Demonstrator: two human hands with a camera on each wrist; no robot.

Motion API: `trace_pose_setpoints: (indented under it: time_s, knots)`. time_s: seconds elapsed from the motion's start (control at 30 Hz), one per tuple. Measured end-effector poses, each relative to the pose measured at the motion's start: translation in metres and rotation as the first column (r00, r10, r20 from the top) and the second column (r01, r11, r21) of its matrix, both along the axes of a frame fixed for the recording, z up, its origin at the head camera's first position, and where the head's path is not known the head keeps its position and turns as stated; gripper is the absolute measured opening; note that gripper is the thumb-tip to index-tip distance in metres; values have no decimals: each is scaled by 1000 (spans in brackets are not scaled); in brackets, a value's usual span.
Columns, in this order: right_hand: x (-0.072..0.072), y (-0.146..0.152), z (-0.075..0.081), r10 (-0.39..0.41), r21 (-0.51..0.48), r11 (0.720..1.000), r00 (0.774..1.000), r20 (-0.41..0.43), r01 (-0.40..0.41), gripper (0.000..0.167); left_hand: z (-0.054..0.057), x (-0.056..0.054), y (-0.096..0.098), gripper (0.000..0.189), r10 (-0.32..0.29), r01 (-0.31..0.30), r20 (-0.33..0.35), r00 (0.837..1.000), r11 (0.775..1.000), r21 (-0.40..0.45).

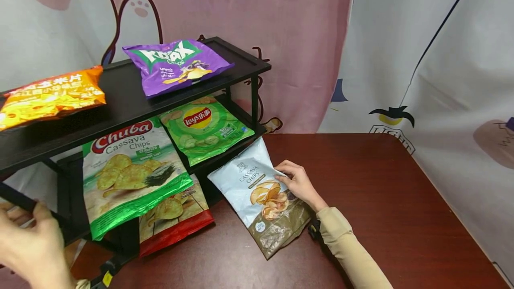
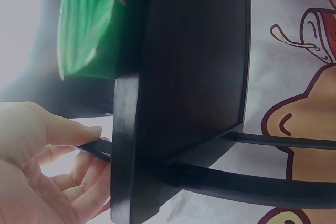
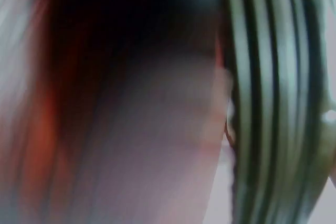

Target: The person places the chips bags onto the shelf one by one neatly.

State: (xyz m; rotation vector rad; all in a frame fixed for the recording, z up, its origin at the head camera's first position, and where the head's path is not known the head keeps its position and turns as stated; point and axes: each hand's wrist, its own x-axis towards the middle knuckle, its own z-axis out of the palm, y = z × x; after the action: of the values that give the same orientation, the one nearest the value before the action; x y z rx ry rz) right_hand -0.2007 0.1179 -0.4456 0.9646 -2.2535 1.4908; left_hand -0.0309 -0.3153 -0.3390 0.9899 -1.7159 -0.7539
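At the right of the head view, my right hand [image 1: 299, 184] pinches the right edge of a pale blue and brown cassava chips bag [image 1: 245, 186]. The bag is tilted in front of the rack's right end, its brown end toward me. The right wrist view is mostly blurred, with a ridged olive strip [image 3: 270, 98] at its right. My left hand [image 1: 30, 244] holds the black rack [image 1: 120, 86] at its left end. Seen from the left wrist, thumb and curled fingers wrap a thin black bar [image 2: 96, 149] of it.
The top shelf carries an orange bag [image 1: 52, 97] and a purple Krax bag [image 1: 176, 66]. Below are a green Lay's bag [image 1: 206, 128], a Chuba cassava chips bag [image 1: 136, 175] and a red-ended bag [image 1: 176, 231]. The brown table [image 1: 381, 204] extends right; printed curtains [image 1: 289, 48] hang behind.
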Motion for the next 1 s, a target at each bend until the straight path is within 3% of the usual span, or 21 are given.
trace_pose_setpoints:
  time_s: [0.27,0.5,0.73,1.0]
  knots:
    - [0,-26,0,-47,35,998,998,38,45,18,0,1,1,22,8,-8,2,1000,1000,5]
    - [-27,-44,-41,-124,60,991,988,89,119,21,1,1,2,25,10,-10,7,1000,1000,9]
    - [-30,-66,-45,-185,83,981,978,98,178,21,2,1,3,24,-11,11,-8,1000,1000,2]
    - [-35,-81,-44,-261,218,946,964,61,242,27,2,1,1,26,-12,12,11,1000,1000,-4]
